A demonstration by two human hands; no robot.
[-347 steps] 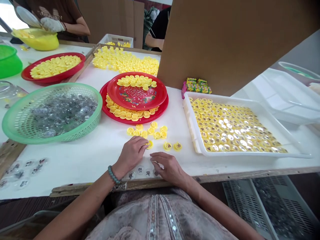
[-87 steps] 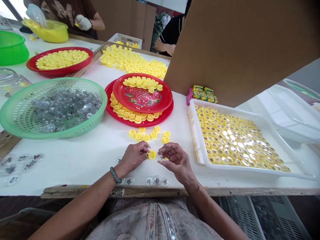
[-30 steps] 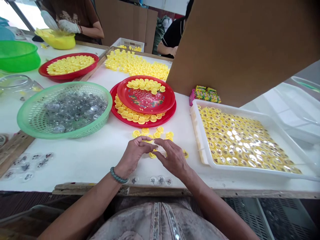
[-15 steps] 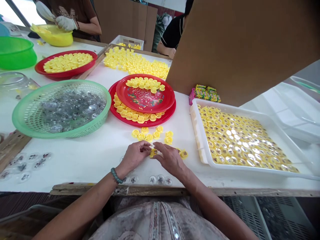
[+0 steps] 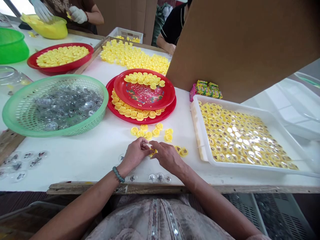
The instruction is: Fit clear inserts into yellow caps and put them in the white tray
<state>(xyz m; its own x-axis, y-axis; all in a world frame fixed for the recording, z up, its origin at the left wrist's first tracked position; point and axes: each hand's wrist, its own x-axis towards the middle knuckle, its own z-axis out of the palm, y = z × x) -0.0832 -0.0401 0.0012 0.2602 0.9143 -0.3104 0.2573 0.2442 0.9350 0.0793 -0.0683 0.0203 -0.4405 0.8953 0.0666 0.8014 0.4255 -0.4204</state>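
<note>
My left hand (image 5: 135, 154), with a green bead bracelet on its wrist, is closed with thumb and fingers pressed together. My right hand (image 5: 168, 157) meets it fingertip to fingertip, curled round a small round yellow piece (image 5: 153, 153) that is mostly covered. A pale sliver shows at the left fingertips, too small to name. Just beyond lie several loose yellow pieces (image 5: 148, 135). Beside the right hand sit yellow pieces with a printed picture under a shiny top (image 5: 183, 152). Clear printed discs (image 5: 160, 177) lie near the table edge.
A green basket (image 5: 15, 128) of clear discs stands left. Stacked red plates (image 5: 120, 87) hold yellow pieces. At right is a white tray (image 5: 200, 140) of printed pieces, with a cardboard sheet (image 5: 237, 50) behind. Two co-workers are across the table, one with gloved hands (image 5: 78, 14).
My hands have drawn slightly closer, with the right fingers now covering more of the yellow piece. The view has shifted a little. A co-worker's gloved hands have moved apart.
</note>
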